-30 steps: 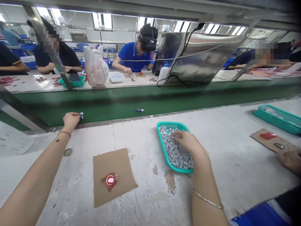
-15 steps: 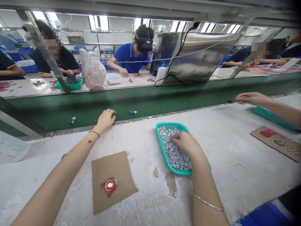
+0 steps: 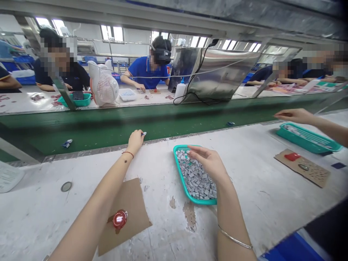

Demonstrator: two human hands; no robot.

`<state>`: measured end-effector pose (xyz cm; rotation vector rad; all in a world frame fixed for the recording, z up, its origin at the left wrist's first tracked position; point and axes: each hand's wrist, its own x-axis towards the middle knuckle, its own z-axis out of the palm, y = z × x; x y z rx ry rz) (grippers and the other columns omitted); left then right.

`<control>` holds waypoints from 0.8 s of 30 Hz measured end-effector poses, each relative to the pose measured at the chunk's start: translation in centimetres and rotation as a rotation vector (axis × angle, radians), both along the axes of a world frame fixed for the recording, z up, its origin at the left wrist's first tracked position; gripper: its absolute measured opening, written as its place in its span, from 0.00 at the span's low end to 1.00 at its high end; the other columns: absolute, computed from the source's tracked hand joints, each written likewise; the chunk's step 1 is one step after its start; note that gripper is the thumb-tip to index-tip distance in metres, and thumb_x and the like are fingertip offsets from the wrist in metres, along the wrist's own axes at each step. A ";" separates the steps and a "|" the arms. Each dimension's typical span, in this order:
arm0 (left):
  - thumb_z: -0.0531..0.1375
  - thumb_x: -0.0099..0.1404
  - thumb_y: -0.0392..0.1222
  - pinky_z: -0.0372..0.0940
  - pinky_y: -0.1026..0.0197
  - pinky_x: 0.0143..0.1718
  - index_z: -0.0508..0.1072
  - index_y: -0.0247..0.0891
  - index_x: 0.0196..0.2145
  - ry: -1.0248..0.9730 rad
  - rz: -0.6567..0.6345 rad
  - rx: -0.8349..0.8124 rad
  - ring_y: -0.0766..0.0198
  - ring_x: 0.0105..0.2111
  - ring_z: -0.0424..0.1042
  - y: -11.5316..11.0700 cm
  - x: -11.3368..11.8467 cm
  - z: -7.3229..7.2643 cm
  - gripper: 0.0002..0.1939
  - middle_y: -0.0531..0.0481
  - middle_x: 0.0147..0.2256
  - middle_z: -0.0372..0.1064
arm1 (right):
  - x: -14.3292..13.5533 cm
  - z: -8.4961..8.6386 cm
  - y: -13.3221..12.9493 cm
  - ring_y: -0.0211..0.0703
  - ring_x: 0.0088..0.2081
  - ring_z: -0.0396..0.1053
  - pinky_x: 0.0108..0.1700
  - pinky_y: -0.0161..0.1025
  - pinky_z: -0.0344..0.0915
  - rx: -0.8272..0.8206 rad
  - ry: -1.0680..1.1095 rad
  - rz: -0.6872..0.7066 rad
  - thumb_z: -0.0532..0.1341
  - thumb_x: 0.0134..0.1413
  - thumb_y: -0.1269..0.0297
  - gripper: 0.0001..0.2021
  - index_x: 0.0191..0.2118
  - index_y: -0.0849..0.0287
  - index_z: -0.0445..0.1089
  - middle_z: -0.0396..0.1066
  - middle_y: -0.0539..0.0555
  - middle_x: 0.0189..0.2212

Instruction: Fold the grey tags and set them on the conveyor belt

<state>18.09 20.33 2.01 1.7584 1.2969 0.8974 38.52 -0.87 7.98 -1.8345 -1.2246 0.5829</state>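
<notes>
My left hand [image 3: 136, 141] reaches over the far table edge to the green belt, closed on a small dark blue and white piece [image 3: 144, 133]. Most of that piece is hidden by the fingers. Above the teal basket [image 3: 178, 174] is my right hand [image 3: 208, 163], its thumb and fingertips pinching what looks like one small grey-white piece [image 3: 187, 153]. Many such flat pieces [image 3: 199, 183] fill the basket. Beneath my left forearm lies a cardboard square [image 3: 133, 203] with a round red cap [image 3: 120, 219] in a wet brown patch.
The green belt [image 3: 174, 128] carries other blue and white pieces [image 3: 67, 143]. A metal cap [image 3: 66, 186] lies at left. To the right, a co-worker's hand [image 3: 296, 116] is above another teal basket [image 3: 307, 139], near a cardboard strip [image 3: 301, 168]. More people sit across.
My left hand has moved right and taken hold of a blue and white piece from the belt. My right hand has risen from the basket's pieces. The co-worker's hand has released its dark piece.
</notes>
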 end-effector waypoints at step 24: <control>0.66 0.57 0.43 0.62 0.67 0.29 0.76 0.36 0.40 -0.707 0.099 -0.477 0.66 0.34 0.72 -19.0 -18.1 0.1 0.14 0.46 0.38 0.74 | -18.0 -1.9 -0.1 0.43 0.39 0.72 0.43 0.42 0.69 -0.074 0.228 0.810 0.60 0.55 0.67 0.06 0.36 0.57 0.74 0.75 0.54 0.37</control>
